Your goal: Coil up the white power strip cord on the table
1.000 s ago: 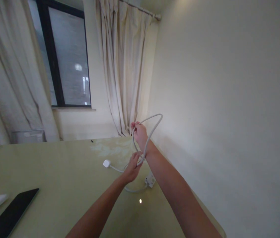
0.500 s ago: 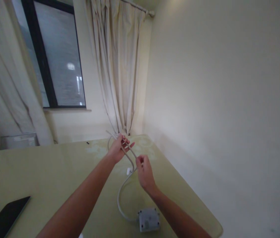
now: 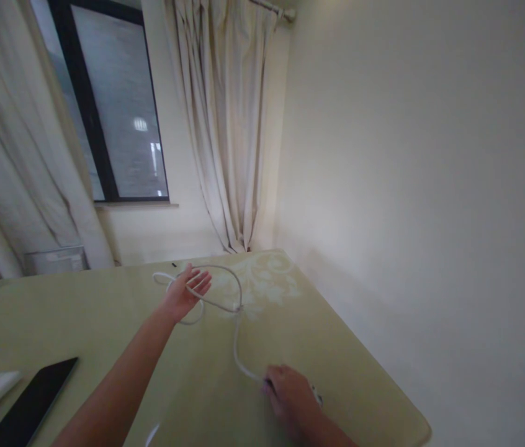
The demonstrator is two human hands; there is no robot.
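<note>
The right hand point(image 3: 290, 394) lies flat over the cable's point(image 3: 235, 335) near end, hiding what is under it; whether its fingers grip cannot be told. The thin white cable runs up the pale green surface point(image 3: 337, 347) into a loose loop. The left hand point(image 3: 185, 293), fingers spread wide, lies in that loop, touching it. Left of the cable, a dark flat slab point(image 3: 34, 403) is cut off at the frame's edge.
</note>
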